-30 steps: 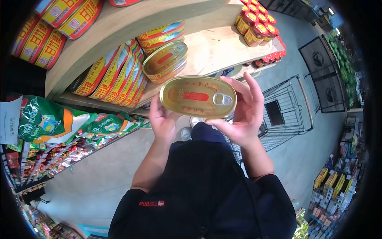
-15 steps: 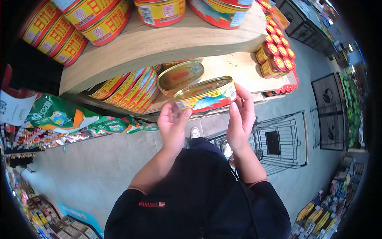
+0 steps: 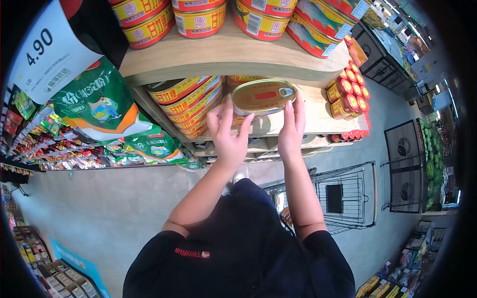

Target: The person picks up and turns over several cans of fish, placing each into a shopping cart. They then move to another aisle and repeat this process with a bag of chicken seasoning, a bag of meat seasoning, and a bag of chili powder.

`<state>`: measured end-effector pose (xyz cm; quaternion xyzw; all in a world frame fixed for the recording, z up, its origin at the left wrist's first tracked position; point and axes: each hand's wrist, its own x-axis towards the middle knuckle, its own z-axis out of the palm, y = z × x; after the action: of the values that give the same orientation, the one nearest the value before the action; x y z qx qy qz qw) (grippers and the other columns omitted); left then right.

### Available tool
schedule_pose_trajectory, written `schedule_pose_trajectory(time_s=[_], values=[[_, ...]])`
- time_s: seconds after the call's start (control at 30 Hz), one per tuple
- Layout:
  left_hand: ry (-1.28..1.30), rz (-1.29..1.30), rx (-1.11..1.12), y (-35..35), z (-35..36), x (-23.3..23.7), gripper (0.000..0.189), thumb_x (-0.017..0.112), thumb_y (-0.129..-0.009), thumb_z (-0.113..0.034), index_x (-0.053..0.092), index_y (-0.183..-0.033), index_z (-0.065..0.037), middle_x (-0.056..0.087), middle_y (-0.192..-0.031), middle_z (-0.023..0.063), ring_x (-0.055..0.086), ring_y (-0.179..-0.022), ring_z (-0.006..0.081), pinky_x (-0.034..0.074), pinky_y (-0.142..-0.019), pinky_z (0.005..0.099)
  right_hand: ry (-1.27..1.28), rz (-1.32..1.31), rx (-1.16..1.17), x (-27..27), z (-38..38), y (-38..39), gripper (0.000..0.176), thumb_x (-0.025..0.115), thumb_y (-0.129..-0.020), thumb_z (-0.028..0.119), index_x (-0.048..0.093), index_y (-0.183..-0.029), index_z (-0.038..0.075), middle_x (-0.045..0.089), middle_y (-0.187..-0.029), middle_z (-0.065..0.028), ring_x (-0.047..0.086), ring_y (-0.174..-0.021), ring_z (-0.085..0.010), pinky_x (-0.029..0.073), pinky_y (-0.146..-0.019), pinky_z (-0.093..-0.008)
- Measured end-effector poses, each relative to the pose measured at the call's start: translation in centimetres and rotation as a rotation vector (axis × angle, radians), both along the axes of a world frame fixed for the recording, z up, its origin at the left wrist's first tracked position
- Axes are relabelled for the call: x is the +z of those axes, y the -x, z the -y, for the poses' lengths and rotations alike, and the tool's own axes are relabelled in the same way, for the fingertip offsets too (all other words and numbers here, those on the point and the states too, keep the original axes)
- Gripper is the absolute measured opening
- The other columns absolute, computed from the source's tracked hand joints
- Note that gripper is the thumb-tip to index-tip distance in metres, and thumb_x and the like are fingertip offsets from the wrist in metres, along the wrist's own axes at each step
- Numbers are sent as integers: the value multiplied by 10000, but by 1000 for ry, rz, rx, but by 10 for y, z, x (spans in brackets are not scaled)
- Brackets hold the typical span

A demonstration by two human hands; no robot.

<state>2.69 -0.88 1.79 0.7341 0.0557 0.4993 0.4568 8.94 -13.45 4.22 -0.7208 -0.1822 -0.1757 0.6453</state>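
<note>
I report both hands on a single item: an oval metal can with a gold lid (image 3: 264,97). My left hand (image 3: 229,131) has its fingers at the left end and its thumb at the near lower edge. My right hand (image 3: 291,130) is closed about the right end, thumb to the front. Neither hand is spread wide; each is narrowed to the can's end.

Location of the can: in front of the lower pale wooden shelf (image 3: 314,104) or over it, and seen just below the curved edge of the upper pale wooden shelf (image 3: 238,62). Whether its underside touches anything, I cannot tell. The lid is tilted towards me, with the silver ring pull (image 3: 285,92) at the right end.

Adjacent stock: a stack of yellow-and-red oval cans (image 3: 191,107) to the left; red-lidded glass jars (image 3: 348,94) further right.

Handling, in my judgement: the grip should bear on the side wall and rim, with both ends held level. My right thumb is best kept off the ring pull. The left knuckles need clearance from the stack, and the rim from the upper edge. Light, even pressure should suffice, the shell appearing rigid.
</note>
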Motion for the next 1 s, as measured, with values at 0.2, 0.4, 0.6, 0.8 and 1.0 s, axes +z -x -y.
schedule_pose_trajectory(time_s=[0.2,0.4,0.6,0.8,1.0], values=[[-214,-297,83,14,0,2,752,729,-837,-227,397,-1442,71,472,-1312,190,376,-1222,317,244,-1044,479,-145,-121,166,-6,-12,-12,453,461,-1036,134,404,-1459,-19,496,-1386,-160,502,-1234,-199,375,-1065,-323],[-147,-322,64,17,8,2,847,729,-825,-247,304,-1490,60,367,-1411,234,331,-1253,382,251,-1043,512,-124,-178,206,-19,-12,-18,487,442,-1042,165,367,-1476,-42,456,-1459,-172,415,-1358,-229,295,-1133,-338],[-114,-274,39,19,9,-8,905,725,-830,-261,228,-1524,37,328,-1450,248,308,-1295,401,212,-1093,530,-128,-144,252,-14,-17,-11,463,430,-1041,166,391,-1457,-33,470,-1454,-135,403,-1357,-197,275,-1143,-332],[-97,-259,33,14,13,-16,921,723,-832,-241,186,-1533,19,279,-1493,265,289,-1338,412,190,-1114,548,41,-95,202,-19,-10,-18,450,406,-1053,175,385,-1452,-31,465,-1448,-139,404,-1352,-207,276,-1143,-342],[-88,-277,26,11,18,-22,939,695,-818,-257,161,-1518,69,240,-1511,305,293,-1338,463,231,-1087,556,103,16,162,-29,-11,-20,461,455,-1023,180,392,-1418,-48,511,-1274,-215,476,-1227,-312,349,-1065,-373]])
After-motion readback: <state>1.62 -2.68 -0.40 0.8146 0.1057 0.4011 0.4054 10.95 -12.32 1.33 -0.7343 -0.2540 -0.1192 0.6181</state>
